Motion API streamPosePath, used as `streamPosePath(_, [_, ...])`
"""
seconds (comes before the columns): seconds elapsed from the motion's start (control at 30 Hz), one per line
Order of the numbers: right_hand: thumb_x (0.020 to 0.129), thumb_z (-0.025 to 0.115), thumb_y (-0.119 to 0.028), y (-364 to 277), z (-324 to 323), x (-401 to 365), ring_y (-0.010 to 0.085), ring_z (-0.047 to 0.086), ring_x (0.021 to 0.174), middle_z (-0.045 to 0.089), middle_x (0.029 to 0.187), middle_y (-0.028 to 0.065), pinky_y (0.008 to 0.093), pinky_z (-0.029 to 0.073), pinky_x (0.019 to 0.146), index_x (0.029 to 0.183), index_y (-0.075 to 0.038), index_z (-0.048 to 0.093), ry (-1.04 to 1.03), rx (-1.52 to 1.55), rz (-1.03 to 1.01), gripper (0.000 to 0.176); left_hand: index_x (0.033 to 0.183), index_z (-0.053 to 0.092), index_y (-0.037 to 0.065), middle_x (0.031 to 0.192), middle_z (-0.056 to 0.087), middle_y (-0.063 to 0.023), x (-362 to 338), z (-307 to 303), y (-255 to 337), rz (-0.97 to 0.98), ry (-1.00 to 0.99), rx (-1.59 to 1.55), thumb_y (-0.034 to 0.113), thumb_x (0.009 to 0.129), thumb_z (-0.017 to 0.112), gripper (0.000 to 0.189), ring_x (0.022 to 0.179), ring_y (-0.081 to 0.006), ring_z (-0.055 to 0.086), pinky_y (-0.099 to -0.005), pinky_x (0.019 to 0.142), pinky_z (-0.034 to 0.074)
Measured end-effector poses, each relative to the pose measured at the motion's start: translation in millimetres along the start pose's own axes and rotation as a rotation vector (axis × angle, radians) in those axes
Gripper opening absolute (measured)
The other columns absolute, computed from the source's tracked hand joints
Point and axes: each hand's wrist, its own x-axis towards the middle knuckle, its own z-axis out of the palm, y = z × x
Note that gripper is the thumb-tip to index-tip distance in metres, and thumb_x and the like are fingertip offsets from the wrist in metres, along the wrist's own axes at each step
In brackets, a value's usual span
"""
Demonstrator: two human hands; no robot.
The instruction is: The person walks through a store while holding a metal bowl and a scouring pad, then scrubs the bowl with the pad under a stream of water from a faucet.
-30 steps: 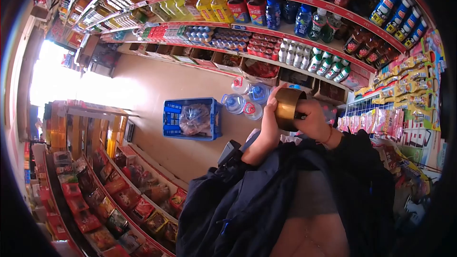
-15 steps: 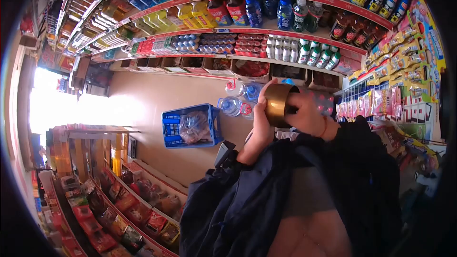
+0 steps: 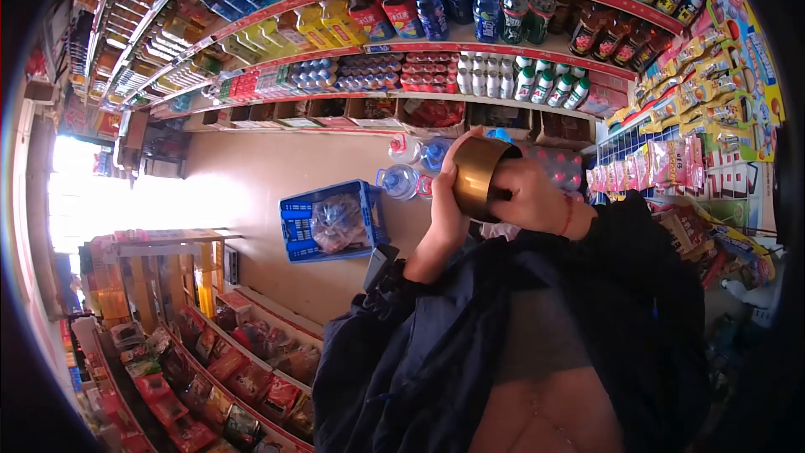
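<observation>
A shiny gold-brown hollow cylinder (image 3: 475, 176), tilted on its side, is in front of my chest. My left hand (image 3: 447, 210) is wrapped round its outer wall from the left, palm against it. My right hand (image 3: 534, 198), with a red string round the wrist, reaches into the cylinder's dark opening from the right. Its fingers are bent and closed, and the tips are hidden inside. What they hold in there, if anything, cannot be seen.
A blue plastic crate (image 3: 327, 257) with a plastic bag in it stands on the floor. Near it are large clear water bottles (image 3: 401, 183). Drink shelves (image 3: 377, 50) run along the far side, hanging snack packs (image 3: 662, 166) at right, packaged-goods shelves (image 3: 243, 369) at lower left.
The view has shifted slightly, so the surroundings sit a little further left. My hands and the cylinder stay together, the cylinder turned slightly, with my right fingers still inside it.
</observation>
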Motion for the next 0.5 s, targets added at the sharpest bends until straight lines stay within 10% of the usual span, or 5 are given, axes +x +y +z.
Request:
streamPosePath(0.13, [0.064, 0.062, -0.004, -16, 6, 9, 0.0290, 0.061, 0.070, 0.060, 0.074, 0.0163, 0.0319, 0.046, 0.061, 0.083, 0.003, 0.060, 0.271, 0.310, 0.473, 0.021, 0.131, 0.033, 0.000, 0.126, 0.045, -0.0155, 1, 7, -11, 0.208, 0.071, 0.102, 0.043, 0.083, 0.028, 0.065, 0.115, -0.0235, 0.044, -0.0335, 0.099, 0.032])
streamPosePath(0.27, [0.064, 0.061, -0.004, -15, 0, 12, 0.0271, 0.061, 0.070, 0.060, 0.076, 0.0168, 0.0313, 0.046, 0.062, 0.085, 0.002, 0.061, 0.188, 0.181, 0.281, 0.021, 0.131, 0.033, 0.001, 0.125, 0.045, -0.0147, 1, 9, -6, 0.390, 0.058, 0.157, 0.044, 0.083, 0.027, 0.065, 0.116, -0.0233, 0.044, -0.0332, 0.099, 0.031])
streamPosePath(0.5, [0.063, 0.060, -0.006, -13, -10, 13, 0.0328, 0.058, 0.070, 0.060, 0.078, 0.0183, 0.0330, 0.046, 0.062, 0.085, 0.001, 0.061, -0.091, 0.030, 0.067, 0.023, 0.130, 0.033, 0.000, 0.122, 0.047, -0.0135, -2, 2, 5, 0.171, 0.078, 0.208, 0.044, 0.083, 0.026, 0.065, 0.112, -0.0229, 0.046, -0.0327, 0.098, 0.032])
